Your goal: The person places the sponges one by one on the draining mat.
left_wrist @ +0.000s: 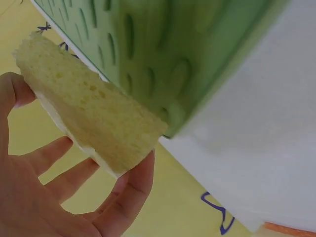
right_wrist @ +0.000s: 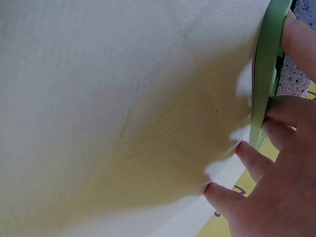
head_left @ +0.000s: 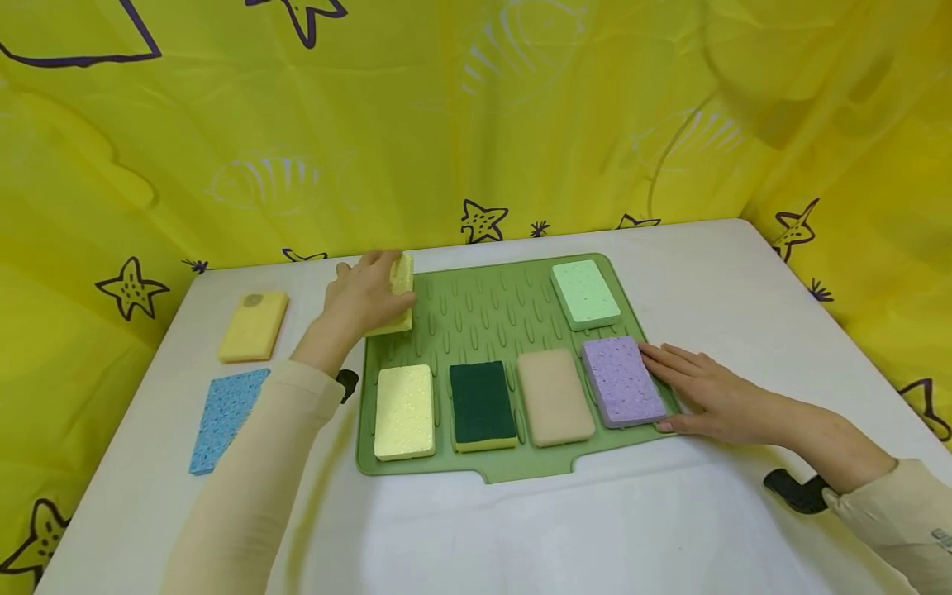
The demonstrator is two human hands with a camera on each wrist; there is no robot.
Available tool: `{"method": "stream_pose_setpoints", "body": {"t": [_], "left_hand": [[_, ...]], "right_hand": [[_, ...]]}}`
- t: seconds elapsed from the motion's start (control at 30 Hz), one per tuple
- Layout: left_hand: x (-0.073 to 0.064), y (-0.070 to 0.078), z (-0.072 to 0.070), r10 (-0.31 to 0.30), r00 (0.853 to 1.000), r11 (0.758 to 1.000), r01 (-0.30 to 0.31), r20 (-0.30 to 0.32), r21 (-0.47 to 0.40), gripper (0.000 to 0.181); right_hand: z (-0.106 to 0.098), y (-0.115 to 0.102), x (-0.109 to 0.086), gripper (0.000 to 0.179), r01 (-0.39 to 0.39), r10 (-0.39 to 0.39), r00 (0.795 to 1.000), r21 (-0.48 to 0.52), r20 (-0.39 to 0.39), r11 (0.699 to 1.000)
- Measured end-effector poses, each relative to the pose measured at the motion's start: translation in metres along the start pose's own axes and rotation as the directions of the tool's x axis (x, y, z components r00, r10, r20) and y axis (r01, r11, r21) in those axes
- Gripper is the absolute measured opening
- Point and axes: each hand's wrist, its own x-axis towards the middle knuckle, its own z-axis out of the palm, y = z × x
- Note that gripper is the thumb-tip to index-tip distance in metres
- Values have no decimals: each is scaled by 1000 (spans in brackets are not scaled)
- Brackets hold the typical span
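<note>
My left hand (head_left: 366,293) grips a yellow sponge (left_wrist: 94,98) between thumb and fingers, over the far left corner of the green mat (head_left: 476,310). In the left wrist view the sponge is tilted, its porous side showing. At the mat's right edge, my right hand (head_left: 706,397) lies with its fingers stretched, the tips at the rim beside a purple sponge (head_left: 623,382). On the mat's front row are also a pale yellow sponge (head_left: 405,411), a dark green-topped sponge (head_left: 482,405) and a beige sponge (head_left: 555,397). A mint sponge (head_left: 585,293) lies at the far right corner.
Left of the mat, a yellow sponge with a round mark (head_left: 253,329) and a blue sponge (head_left: 223,421), partly hidden by my left sleeve, lie on the white table (head_left: 595,529). A yellow patterned curtain (head_left: 416,124) hangs behind the table.
</note>
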Motion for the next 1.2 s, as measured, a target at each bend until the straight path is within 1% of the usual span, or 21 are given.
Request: {"method": "stream_pose_setpoints", "body": {"t": [0.2,0.37,0.6,0.87,1.0,1.2], "left_hand": [[4,12,5,28,1000,1000,-28,-9,9,75],[5,24,7,44,999,999,-44,-3,-10,75],[8,43,11,47,998,998,-46,40,-48,75],[13,72,15,97,992,993,-90,79,-79,75],[16,86,18,108,989,992,-100,98,-81,74],[20,103,24,128,983,989,-116,131,-92,74]], "right_hand": [[1,1,0,84,5,-5,1000,-7,-7,1000],[2,1,0,84,15,-15,1000,-10,-17,1000],[2,2,0,84,18,-18,1000,-9,-20,1000],[4,3,-1,84,17,-17,999,3,-32,1000],[4,3,-1,84,12,-12,1000,6,-28,1000],[2,2,0,84,3,-3,1000,11,-17,1000]]}}
